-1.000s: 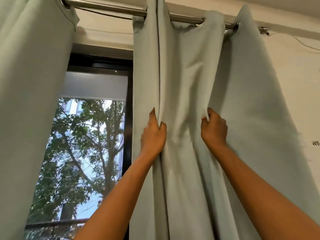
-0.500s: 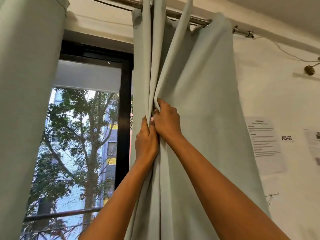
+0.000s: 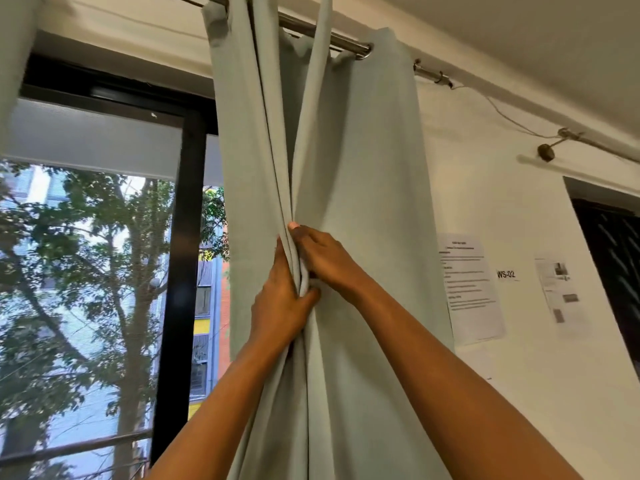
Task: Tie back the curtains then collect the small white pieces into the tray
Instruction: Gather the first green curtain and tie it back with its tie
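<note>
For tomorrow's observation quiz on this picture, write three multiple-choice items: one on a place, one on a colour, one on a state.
1. Where is the WS-02 label?
A. On the wall right of the curtain
B. On the window glass
C. On the ceiling

2. What colour is the curtain?
A. Dark red
B. Pale grey-green
C. Black

3. What are the hands doing?
A. Hanging idle
B. Gripping the curtain rod
C. Gripping gathered curtain folds

Key: 1 A, it sits on the white wall between two posted sheets. 2 B, the fabric is pale grey-green throughout. 3 C, the left hand and right hand bunch the folds between them.
</note>
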